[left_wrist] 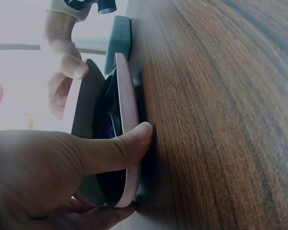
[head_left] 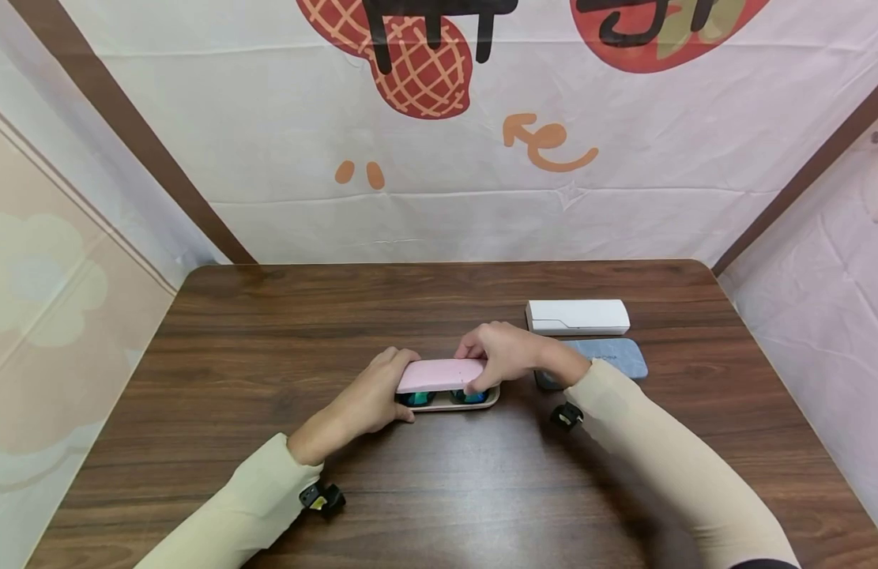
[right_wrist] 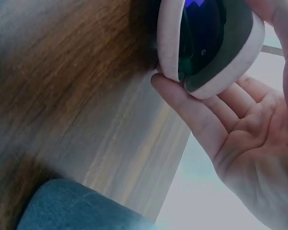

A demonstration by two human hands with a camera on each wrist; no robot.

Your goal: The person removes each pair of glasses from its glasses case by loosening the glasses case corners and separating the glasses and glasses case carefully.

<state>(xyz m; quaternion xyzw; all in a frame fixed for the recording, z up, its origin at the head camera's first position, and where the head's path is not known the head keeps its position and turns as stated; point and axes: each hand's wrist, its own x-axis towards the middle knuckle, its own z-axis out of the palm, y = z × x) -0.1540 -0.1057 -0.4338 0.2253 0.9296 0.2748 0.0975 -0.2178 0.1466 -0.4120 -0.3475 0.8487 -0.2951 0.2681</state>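
The table (head_left: 268,332) lies bare to the left and far side. On the right, a white case (head_left: 578,316) and a blue case (head_left: 609,357) block the way.

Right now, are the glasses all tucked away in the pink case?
Nearly. Done: the glasses already lie inside the pink case, with their blue-green lenses showing through the gap. In hand: the left hand holds one end and the right hand grips the lid, which is partly down. Left: the lid is not yet shut. The white case and blue-grey case lie closed, untouched.
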